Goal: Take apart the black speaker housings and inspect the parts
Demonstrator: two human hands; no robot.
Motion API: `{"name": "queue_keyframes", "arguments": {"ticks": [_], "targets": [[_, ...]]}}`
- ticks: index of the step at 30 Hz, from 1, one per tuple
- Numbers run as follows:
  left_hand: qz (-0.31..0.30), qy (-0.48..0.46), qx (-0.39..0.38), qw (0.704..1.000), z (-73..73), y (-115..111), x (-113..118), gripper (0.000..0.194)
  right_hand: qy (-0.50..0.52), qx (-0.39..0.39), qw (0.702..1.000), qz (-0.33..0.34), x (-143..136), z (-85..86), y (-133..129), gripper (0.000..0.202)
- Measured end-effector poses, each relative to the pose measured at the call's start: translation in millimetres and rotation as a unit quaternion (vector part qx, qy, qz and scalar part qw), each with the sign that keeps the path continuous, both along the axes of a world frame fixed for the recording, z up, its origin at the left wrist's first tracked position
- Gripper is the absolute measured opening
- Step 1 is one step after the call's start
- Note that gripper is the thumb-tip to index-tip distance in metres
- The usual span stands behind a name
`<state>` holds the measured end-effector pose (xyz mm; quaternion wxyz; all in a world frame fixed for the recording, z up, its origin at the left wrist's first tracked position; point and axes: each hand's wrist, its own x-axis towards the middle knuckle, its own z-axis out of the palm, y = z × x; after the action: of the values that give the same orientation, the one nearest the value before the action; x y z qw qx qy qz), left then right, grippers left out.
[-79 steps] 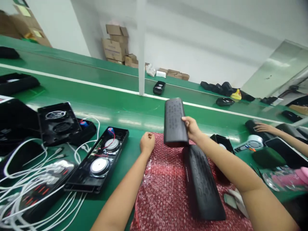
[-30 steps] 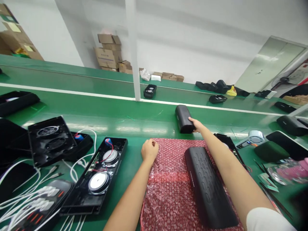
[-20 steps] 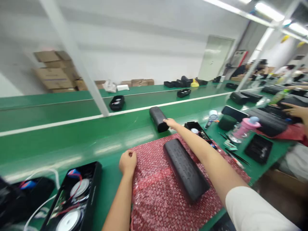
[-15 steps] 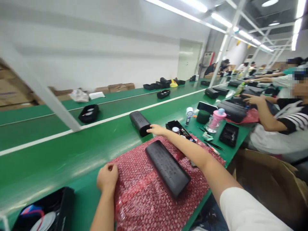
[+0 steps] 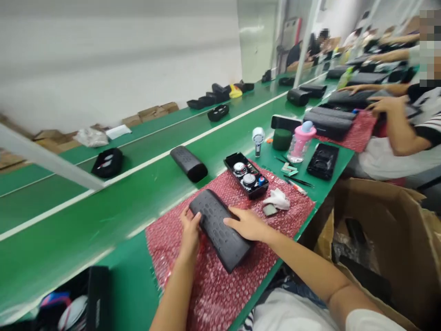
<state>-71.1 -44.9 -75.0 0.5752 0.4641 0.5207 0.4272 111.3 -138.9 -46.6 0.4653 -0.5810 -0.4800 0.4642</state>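
A black speaker housing (image 5: 220,230) with a dimpled top lies at a slant over the red bubble wrap (image 5: 220,301). My left hand (image 5: 190,225) grips its left edge near the far end, thumb on top. From the other side, my right hand (image 5: 246,223) holds it, thumb on the top face and the other fingers over the right edge. Just beyond is an open black case (image 5: 246,175) with two round speaker drivers. A crumpled white cloth (image 5: 277,199) and a small grey-green pad (image 5: 270,210) lie to the right on the wrap.
Another black housing (image 5: 189,163) rests on the green belt (image 5: 144,193). An open case (image 5: 98,299) is at the lower left. A bottle with a pink lid (image 5: 301,142), a small fan (image 5: 258,140) and tweezers (image 5: 299,180) stand or lie right. A cardboard box (image 5: 389,207) is below.
My right hand has come back from the housing on the belt to the one on the wrap. My left hand has moved right onto it. The view has shifted.
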Motion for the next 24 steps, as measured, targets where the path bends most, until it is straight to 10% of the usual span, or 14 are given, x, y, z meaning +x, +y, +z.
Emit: {"name": "queue_keyframes", "arguments": {"ticks": [13,24], "targets": [[-0.009,-0.229,-0.062,0.971,-16.5,-5,-26,0.080,0.336,-0.191,0.921,0.055,-34,-6.2,26,0.041],[-0.031,-0.317,-0.104,0.942,-15.6,-3,-33,0.060,0.312,-0.213,0.924,0.053,-49,14.3,36,0.060]]}}
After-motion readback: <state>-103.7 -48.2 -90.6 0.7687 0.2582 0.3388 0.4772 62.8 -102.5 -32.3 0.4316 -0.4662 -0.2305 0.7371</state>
